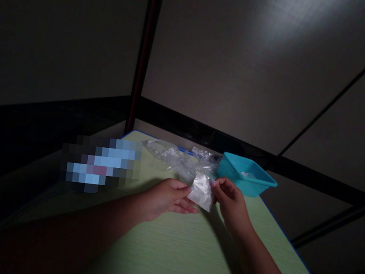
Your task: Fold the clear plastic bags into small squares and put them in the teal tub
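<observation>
Two bare forearms sit nearest the camera, left one and right one, both reaching in over the table. Between the hands: 1 small shiny plastic packet, held up above the tabletop, tilted. Contents and any print on it: too dim and glossy to tell.

Left hand: thumb and index pinch the packet's left edge, lower fingers extended and slightly apart underneath. Right hand: thumb and index pinch its upper right edge, other fingers curled in.

Just behind the packet: heap of crumpled clear plastic bags, several, overlapping, exact count can't be told. Heap runs along the far end of the table.

Right of the heap, beyond the right hand: 1 turquoise plastic bin, near the far right table edge, something whitish inside, can't tell what.

1 table, pale green top, blue edging. On its left side: 1 pixelated patch, mostly light blue; object and any label under it unreadable.

Behind everything: greyish wall panels, dark horizontal band, 1 dark reddish upright strip at the corner. Glare patch on the panel, upper right.
</observation>
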`<state>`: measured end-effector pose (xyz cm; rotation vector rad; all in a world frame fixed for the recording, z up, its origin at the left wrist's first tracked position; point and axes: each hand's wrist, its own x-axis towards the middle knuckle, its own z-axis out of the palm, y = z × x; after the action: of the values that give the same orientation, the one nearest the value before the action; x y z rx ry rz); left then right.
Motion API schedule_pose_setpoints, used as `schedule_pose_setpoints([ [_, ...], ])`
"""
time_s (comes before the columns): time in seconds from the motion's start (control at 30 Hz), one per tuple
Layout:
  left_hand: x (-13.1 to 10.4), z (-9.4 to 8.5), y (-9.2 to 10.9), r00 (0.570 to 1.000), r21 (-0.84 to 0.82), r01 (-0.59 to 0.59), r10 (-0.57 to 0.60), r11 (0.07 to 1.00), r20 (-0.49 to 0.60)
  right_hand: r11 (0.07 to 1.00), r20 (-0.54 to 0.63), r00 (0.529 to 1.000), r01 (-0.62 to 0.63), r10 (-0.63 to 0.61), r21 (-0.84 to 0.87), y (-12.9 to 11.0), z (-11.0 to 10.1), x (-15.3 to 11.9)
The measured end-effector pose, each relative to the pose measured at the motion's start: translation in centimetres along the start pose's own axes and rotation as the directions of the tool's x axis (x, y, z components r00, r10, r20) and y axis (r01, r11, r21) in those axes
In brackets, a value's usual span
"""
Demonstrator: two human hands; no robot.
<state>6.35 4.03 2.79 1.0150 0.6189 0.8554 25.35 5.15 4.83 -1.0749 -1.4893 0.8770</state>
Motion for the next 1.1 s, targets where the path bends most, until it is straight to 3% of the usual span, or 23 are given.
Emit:
schedule_pose_setpoints([
  [0.33,-0.3,0.3,0.4,0.999,0.145,0.042,-0.044,0.989,0.008,0.999,0.02,0.999,0.034,-0.033,-0.036,0.0,0.5,-0.3],
  [0.73,-0.7,1.2,0.3,0.998,0.14,0.031,-0.039,0.99,0.056,1.0,0.007,1.0,-0.023,0.023,0.011,-0.4,1.4,-0.8],
  [0.93,-0.7,2.0,0.3,0.998,0.029,0.013,-0.012,0.999,-0.056,0.997,-0.007,0.999,0.038,-0.039,-0.067,0.0,1.4,-0.8],
  [1.1,-0.5,1.6,0.1,0.999,0.129,0.025,-0.02,0.991,-0.038,0.994,0.012,0.998,0.069,-0.069,-0.085,0.3,1.5,-0.8],
])
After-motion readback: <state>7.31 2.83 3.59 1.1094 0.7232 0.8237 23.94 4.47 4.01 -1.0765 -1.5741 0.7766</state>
